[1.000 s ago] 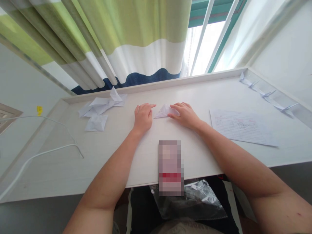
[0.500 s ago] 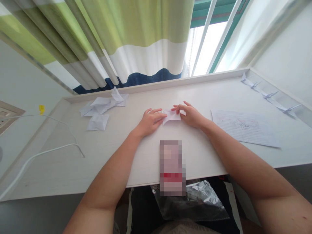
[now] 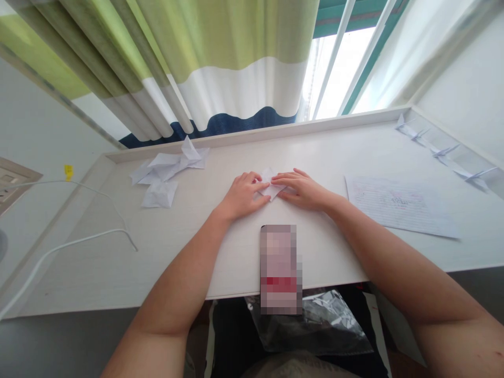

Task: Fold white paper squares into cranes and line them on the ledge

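A small folded white paper (image 3: pixel 270 192) lies in the middle of the desk with one corner pointing toward me. My left hand (image 3: pixel 244 193) has its left side, index finger and thumb placed on it, the other fingers curled. From the other side, my right hand (image 3: pixel 301 190) grips its right part, fingers stretched together over the top and thumb near the lower edge. The hands almost meet above the paper, so much of its folding is hidden. Closer to me is a phone-shaped object (image 3: pixel 279 257), its face blurred out, reaching past the desk's front edge.
Several folded white papers (image 3: pixel 159 193) are heaped at the left back. A lined sheet with writing (image 3: pixel 401 207) lies to the right, and pointed paper pieces (image 3: pixel 444 152) line the right edge. A white cable (image 3: pixel 94 232) crosses the left side. Clear plastic (image 3: pixel 331 320) covers my lap.
The folded paper has turned, from a straight edge facing me to a corner facing me. My right hand has lowered its fingers flatter onto it, and my left thumb has come to its near side.
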{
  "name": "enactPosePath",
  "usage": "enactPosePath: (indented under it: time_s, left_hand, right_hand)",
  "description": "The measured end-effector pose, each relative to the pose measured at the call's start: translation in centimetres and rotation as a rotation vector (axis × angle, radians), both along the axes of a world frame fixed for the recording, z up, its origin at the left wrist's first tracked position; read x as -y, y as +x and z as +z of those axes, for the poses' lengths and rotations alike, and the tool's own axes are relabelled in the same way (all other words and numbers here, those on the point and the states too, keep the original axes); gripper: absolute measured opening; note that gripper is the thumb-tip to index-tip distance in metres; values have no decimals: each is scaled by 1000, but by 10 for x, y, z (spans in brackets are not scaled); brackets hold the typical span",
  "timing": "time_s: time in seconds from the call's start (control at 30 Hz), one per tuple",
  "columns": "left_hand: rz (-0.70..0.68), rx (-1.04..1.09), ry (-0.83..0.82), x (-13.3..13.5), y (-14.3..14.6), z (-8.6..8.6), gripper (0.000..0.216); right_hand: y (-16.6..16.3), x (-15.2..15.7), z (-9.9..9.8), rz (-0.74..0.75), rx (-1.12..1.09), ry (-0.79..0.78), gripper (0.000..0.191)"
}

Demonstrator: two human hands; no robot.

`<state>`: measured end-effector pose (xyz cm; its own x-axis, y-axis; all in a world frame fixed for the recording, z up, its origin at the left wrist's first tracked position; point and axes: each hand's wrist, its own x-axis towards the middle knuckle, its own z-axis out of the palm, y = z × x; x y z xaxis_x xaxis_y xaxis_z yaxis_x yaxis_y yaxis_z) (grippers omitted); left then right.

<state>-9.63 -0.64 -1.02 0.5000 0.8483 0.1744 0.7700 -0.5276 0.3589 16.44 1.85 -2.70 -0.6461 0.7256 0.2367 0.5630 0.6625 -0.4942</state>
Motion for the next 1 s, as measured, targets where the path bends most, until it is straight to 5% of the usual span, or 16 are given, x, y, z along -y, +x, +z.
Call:
enactPosePath:
  time_s: [0.4, 0.67, 1.0]
  left_hand:
    - [39, 178, 16, -14, -10, -12, 29]
    - [220, 133, 13, -17, -2, -16, 31]
    - [135, 192, 26, -11, -6, -16, 15]
  right_hand:
    - [3, -10, -6, -105, -115, 39, 25]
    - [-9, -10, -1, -375, -157, -21, 25]
    - [1, -7, 0, -271, -167, -23, 30]
